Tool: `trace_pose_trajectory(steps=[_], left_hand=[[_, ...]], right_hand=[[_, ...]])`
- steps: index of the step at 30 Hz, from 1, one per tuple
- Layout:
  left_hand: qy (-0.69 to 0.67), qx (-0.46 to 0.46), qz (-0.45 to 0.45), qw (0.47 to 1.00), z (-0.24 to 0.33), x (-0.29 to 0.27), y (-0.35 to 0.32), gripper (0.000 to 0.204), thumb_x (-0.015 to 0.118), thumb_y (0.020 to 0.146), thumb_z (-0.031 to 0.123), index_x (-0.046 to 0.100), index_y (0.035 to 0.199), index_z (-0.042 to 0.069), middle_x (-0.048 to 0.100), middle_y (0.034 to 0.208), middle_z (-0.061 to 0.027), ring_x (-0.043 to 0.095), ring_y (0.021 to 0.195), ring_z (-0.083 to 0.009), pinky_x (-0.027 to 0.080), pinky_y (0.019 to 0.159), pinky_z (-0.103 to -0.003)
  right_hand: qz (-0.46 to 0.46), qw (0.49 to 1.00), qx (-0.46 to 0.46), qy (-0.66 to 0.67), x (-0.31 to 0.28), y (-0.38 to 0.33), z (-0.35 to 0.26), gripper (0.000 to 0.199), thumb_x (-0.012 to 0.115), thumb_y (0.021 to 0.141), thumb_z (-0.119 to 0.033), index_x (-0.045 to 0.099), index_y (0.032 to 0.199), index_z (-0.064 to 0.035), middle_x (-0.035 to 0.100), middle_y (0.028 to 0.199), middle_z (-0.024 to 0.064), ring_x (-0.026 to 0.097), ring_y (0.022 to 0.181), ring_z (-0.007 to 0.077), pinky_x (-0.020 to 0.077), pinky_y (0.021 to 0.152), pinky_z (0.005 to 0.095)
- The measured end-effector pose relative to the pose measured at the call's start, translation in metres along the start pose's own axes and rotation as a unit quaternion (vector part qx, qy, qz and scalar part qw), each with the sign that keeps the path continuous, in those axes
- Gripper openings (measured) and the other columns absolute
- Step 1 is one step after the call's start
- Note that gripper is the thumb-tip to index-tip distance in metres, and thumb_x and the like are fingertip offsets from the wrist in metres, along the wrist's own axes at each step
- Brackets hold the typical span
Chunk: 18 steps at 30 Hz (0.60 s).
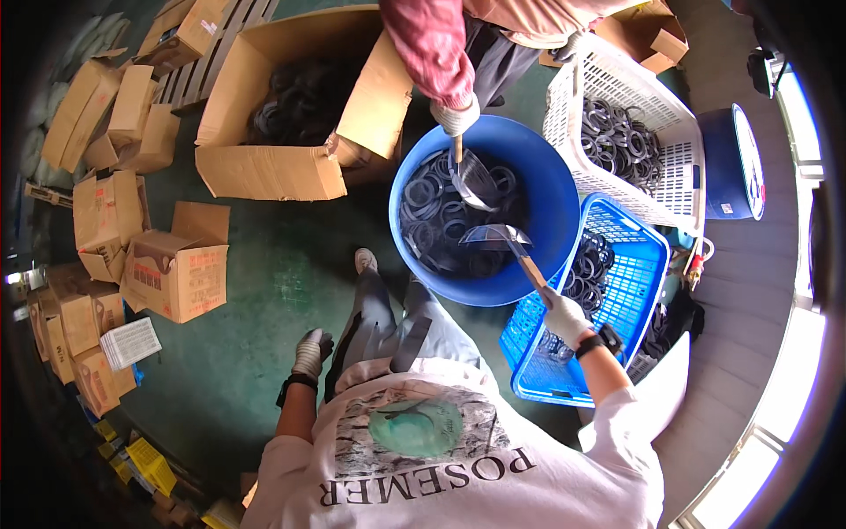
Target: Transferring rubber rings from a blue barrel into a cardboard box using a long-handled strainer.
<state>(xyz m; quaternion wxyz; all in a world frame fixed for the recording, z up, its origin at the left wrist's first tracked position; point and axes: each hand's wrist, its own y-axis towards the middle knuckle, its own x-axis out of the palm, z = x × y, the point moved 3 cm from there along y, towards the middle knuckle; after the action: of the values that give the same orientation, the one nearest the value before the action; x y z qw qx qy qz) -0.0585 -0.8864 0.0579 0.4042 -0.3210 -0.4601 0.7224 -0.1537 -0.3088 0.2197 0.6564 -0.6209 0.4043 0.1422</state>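
My right hand, in a pale glove, grips the wooden handle of a metal scoop. The scoop's head is inside a round blue tub, above dark ring-shaped parts. Beside my thigh hangs my left hand, gloved, holding nothing I can see, its fingers loosely bent and slightly apart. Across the tub, a co-worker's gloved hand holds a second wooden-handled scoop with its head down among the rings. Under my right forearm stands a blue plastic basket with more dark rings in it.
A white plastic crate of rings stands at the far right, beside a dark blue drum. At the far left a large open cardboard box holds dark parts. Smaller cartons line the left side. Green floor lies left of my legs.
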Motion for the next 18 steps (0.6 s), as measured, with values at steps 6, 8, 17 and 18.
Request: trace_pose_trajectory(steps=[6,8,17,18], left_hand=[[-0.009,0.000,-0.027,1.000,-0.029,-0.021,0.018,0.031,0.061,0.088,0.032,0.060,0.107,0.008,0.069,0.092,-0.0081,0.063,0.074,-0.0212,0.054,0.067,-0.034],[-0.067,-0.024,-0.041,0.997,-0.038,-0.021,0.023,0.032,0.062,0.088,0.032,0.059,0.108,0.008,0.068,0.091,-0.0080,0.063,0.073,-0.0211,0.053,0.065,-0.034],[-0.076,-0.020,-0.021,0.997,-0.024,-0.011,0.006,0.016,0.056,0.088,0.020,0.049,0.074,0.014,0.046,0.066,0.0001,0.046,0.058,-0.0157,0.039,0.054,-0.031],[-0.082,-0.018,-0.021,0.996,-0.030,-0.016,0.012,0.016,0.056,0.088,0.020,0.049,0.074,0.014,0.046,0.066,0.0001,0.046,0.058,-0.0157,0.039,0.054,-0.031]], right_hand=[[0.076,0.996,0.033,0.027,0.091,0.119,-0.001,0.028,0.052,0.083,-0.015,0.061,0.109,-0.0082,0.067,0.101,0.0211,0.065,0.095,0.0394,0.0524,0.078,0.0454],[0.064,0.995,0.058,0.042,0.055,0.151,-0.003,0.028,0.051,0.083,-0.016,0.064,0.107,-0.0097,0.068,0.098,0.0190,0.065,0.093,0.0386,0.0524,0.078,0.0450],[0.008,0.996,-0.028,0.087,-0.030,0.029,-0.004,0.045,0.057,0.077,-0.008,0.059,0.122,-0.0107,0.066,0.087,0.0175,0.065,0.083,0.0332,0.0507,0.070,0.0378],[0.000,0.990,-0.019,0.139,-0.037,0.010,-0.012,0.050,0.063,0.074,-0.007,0.058,0.124,-0.0096,0.065,0.086,0.0131,0.065,0.081,0.0273,0.0500,0.069,0.0339]])
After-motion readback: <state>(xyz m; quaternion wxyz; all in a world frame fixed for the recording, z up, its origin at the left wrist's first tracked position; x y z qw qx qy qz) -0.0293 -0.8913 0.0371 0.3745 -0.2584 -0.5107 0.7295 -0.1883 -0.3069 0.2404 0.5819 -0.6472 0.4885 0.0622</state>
